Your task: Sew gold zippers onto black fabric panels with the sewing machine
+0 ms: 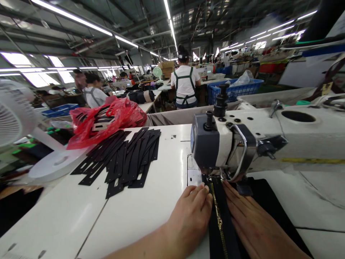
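Observation:
A black zipper [220, 225] with gold teeth and a gold pull runs lengthwise under the presser foot of a white and grey sewing machine [206, 144]. My left hand [190, 216] is closed at the zipper's left edge, its bent fingers pressed together on the black tape just in front of the foot. On the other side, my right hand [250, 217] lies flat with fingers stretched toward the foot, holding down the black tape. Black fabric [269, 201] spreads beneath and beyond the right hand. The machine head hides the stitching point in part.
Black slotted strips [129, 158] lie piled on the white table [81, 216], beside a red plastic bag [107, 117] of more pieces. A white fan [51, 144] stands at left. Beyond are a person in a green-strapped apron [185, 84] and a blue basket [234, 90].

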The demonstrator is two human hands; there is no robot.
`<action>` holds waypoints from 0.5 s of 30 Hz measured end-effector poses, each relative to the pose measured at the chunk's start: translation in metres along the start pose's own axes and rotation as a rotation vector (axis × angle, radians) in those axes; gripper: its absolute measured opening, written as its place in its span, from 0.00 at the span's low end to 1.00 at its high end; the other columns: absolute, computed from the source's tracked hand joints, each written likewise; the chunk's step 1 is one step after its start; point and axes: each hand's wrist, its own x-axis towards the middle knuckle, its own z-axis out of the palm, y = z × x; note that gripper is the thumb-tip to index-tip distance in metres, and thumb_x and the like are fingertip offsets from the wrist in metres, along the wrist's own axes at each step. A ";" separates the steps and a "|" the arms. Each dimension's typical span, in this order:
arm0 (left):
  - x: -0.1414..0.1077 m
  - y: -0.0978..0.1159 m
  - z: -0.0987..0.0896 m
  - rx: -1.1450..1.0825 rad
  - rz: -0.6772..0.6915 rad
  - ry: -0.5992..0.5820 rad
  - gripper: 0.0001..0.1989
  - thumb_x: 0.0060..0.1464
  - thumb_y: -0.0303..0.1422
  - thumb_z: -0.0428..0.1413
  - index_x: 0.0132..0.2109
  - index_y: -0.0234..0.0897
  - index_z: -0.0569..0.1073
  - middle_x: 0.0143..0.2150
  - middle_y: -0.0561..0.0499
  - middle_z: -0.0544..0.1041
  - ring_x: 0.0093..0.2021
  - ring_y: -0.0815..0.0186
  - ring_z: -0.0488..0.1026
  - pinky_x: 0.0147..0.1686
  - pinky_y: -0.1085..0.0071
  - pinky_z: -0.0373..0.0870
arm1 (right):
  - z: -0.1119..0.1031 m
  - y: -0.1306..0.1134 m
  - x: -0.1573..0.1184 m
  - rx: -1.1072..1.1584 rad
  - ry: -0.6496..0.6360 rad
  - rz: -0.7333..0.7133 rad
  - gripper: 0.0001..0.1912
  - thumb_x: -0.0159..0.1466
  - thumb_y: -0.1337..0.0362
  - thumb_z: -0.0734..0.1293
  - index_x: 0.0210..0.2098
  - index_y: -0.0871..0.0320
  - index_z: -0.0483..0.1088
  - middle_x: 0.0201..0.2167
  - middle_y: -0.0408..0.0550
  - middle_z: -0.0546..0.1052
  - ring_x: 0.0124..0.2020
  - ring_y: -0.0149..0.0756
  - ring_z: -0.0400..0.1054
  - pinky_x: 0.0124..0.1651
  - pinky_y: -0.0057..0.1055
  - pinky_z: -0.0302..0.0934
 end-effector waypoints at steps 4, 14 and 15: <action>0.002 0.001 0.000 -0.015 -0.011 0.004 0.13 0.61 0.22 0.42 0.46 0.22 0.70 0.47 0.36 0.73 0.48 0.56 0.71 0.45 0.60 0.71 | 0.002 0.002 -0.001 0.009 -0.002 -0.013 0.31 0.60 0.71 0.56 0.63 0.69 0.49 0.55 0.60 0.66 0.56 0.42 0.61 0.57 0.41 0.57; 0.006 0.001 0.000 -0.041 -0.021 0.010 0.15 0.63 0.24 0.41 0.46 0.23 0.71 0.46 0.38 0.74 0.49 0.57 0.70 0.46 0.61 0.70 | 0.005 0.005 -0.002 0.048 -0.014 -0.004 0.29 0.60 0.71 0.57 0.61 0.67 0.53 0.55 0.59 0.67 0.56 0.42 0.61 0.56 0.41 0.59; 0.006 0.001 0.000 -0.039 -0.025 0.012 0.15 0.63 0.24 0.41 0.46 0.23 0.71 0.46 0.38 0.74 0.48 0.57 0.71 0.46 0.61 0.70 | 0.005 0.006 -0.002 0.058 -0.012 -0.002 0.29 0.60 0.71 0.57 0.61 0.66 0.53 0.55 0.59 0.66 0.56 0.42 0.61 0.56 0.41 0.59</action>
